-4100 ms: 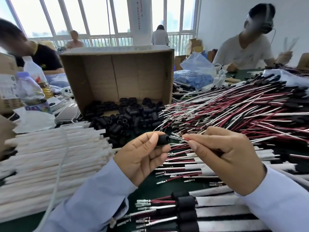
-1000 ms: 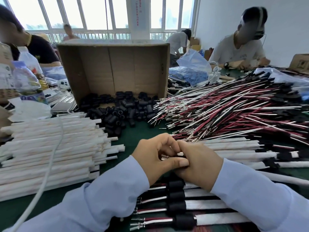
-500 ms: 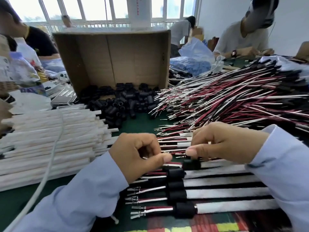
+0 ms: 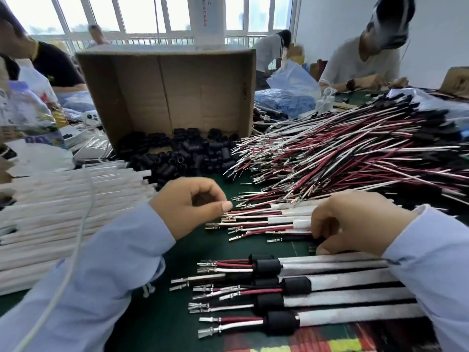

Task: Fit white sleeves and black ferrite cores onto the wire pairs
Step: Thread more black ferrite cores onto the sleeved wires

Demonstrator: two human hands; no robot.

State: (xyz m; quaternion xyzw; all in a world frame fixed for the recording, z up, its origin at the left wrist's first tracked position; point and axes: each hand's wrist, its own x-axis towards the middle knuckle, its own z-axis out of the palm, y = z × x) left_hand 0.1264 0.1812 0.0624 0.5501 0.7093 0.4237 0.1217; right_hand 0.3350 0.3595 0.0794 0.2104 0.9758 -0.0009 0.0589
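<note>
Green workbench (image 4: 193,252), core-fitting step: right hand (image 4: 355,224) grips a sleeved wire pair (image 4: 300,224) at 3 o'clock, left hand (image 4: 190,207) curled with contents unclear, and the next move likely calls for picking from the ferrite cores (image 4: 193,153) at 12 o'clock.

Hands no longer meet: left hand (image 4: 190,204) sits at the terminals (image 4: 224,219), right hand (image 4: 355,222) grips a wire pair (image 4: 279,231) further right.

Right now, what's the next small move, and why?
Probably send the left hand to the ferrite cores for one: the sleeved pairs at the right hand carry no core, and the left seems to hold none.
</note>
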